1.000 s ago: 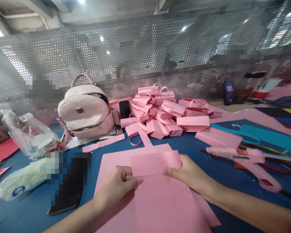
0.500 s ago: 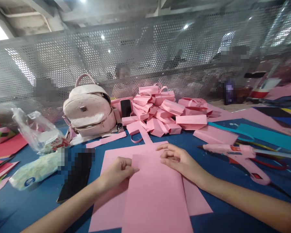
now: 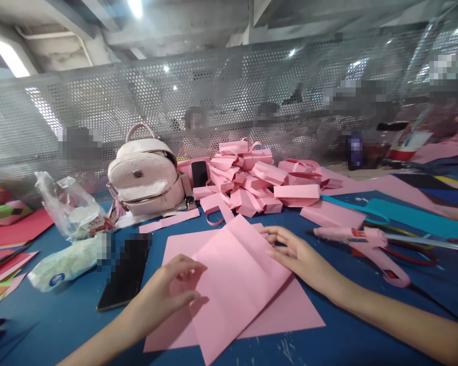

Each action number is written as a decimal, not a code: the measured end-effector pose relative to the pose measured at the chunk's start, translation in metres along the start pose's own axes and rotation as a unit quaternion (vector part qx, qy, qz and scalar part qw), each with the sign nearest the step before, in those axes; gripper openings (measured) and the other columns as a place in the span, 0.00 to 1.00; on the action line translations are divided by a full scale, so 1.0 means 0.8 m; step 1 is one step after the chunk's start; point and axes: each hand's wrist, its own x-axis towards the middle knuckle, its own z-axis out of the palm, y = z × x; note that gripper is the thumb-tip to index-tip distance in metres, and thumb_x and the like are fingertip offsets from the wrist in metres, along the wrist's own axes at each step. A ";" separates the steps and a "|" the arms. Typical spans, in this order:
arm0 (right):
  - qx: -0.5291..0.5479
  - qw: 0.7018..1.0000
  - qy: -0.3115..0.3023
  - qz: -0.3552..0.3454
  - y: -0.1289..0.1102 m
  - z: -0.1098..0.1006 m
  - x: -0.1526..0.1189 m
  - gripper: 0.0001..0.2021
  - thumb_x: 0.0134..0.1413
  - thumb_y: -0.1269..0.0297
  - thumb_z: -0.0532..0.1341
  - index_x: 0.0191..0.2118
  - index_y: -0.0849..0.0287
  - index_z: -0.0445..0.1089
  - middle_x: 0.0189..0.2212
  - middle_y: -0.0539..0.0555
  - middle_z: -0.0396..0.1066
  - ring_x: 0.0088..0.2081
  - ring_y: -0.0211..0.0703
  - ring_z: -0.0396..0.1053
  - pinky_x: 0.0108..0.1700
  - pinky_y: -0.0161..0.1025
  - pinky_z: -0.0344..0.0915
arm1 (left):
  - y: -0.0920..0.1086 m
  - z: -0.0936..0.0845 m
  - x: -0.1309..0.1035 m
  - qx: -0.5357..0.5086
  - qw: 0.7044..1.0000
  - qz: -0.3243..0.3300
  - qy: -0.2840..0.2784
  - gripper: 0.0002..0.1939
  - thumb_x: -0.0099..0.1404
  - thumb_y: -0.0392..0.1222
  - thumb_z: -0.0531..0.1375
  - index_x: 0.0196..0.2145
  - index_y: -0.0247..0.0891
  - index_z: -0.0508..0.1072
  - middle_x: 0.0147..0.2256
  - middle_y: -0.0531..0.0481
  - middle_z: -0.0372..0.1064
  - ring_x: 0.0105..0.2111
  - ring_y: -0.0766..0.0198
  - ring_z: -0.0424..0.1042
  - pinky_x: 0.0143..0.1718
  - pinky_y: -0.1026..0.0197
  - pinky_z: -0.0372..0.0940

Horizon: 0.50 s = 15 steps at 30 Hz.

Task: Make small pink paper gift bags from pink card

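Observation:
A folded pink paper sheet [image 3: 238,284] lies turned at a slant, one corner pointing toward me. Beneath it is a larger flat pink sheet [image 3: 290,310], partly covered. My left hand [image 3: 171,292] is at the folded sheet's left edge, thumb and fingers apart, with nothing gripped between them. At the opposite edge my right hand [image 3: 295,254] has its fingers curled around the margin of the folded sheet; some fingertips are hard to make out.
Behind the sheets is a heap of pink paper bags [image 3: 248,178], beside a pale backpack [image 3: 145,178]. A pink glue gun [image 3: 366,244] lies at right with its cord. Left are a dark phone [image 3: 127,274], a tissue pack [image 3: 66,267] and a plastic bag [image 3: 76,208]. A perforated metal screen [image 3: 221,76] stands behind.
The folded sheet has turned from nearly straight to diagonal. My left hand has come closer to me and spread its fingers, while my right hand stays near the right edge.

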 end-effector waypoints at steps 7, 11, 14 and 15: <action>-0.020 0.999 -0.012 0.023 0.007 -0.001 -0.011 0.27 0.53 0.54 0.60 0.58 0.55 0.60 0.44 0.55 0.66 0.45 0.49 0.72 0.49 0.46 0.71 | -0.037 0.008 0.000 0.035 0.996 -0.032 0.077 0.33 0.59 0.45 0.64 0.62 0.45 0.65 0.63 0.42 0.62 0.60 0.48 0.65 0.63 0.44 0.57; -0.008 0.999 -0.033 0.042 0.009 -0.003 -0.016 0.31 0.52 0.54 0.61 0.61 0.55 0.58 0.46 0.56 0.64 0.43 0.48 0.75 0.50 0.48 0.71 | -0.025 0.012 0.001 0.048 0.996 -0.036 0.065 0.34 0.60 0.44 0.63 0.63 0.43 0.64 0.65 0.42 0.61 0.65 0.48 0.59 0.67 0.44 0.50; 0.013 0.998 -0.042 0.050 0.012 -0.003 -0.019 0.34 0.51 0.53 0.61 0.63 0.56 0.56 0.50 0.59 0.64 0.45 0.51 0.76 0.51 0.50 0.70 | -0.017 0.018 -0.002 0.064 0.994 -0.004 0.088 0.35 0.60 0.42 0.63 0.64 0.46 0.62 0.63 0.44 0.62 0.65 0.48 0.59 0.67 0.44 0.50; 0.018 0.998 -0.045 0.051 0.014 -0.003 -0.019 0.34 0.51 0.52 0.62 0.63 0.57 0.56 0.51 0.60 0.65 0.46 0.53 0.75 0.51 0.51 0.71 | -0.016 0.020 -0.003 0.063 0.993 0.012 0.104 0.36 0.60 0.41 0.63 0.65 0.48 0.62 0.61 0.44 0.64 0.63 0.49 0.61 0.66 0.45 0.52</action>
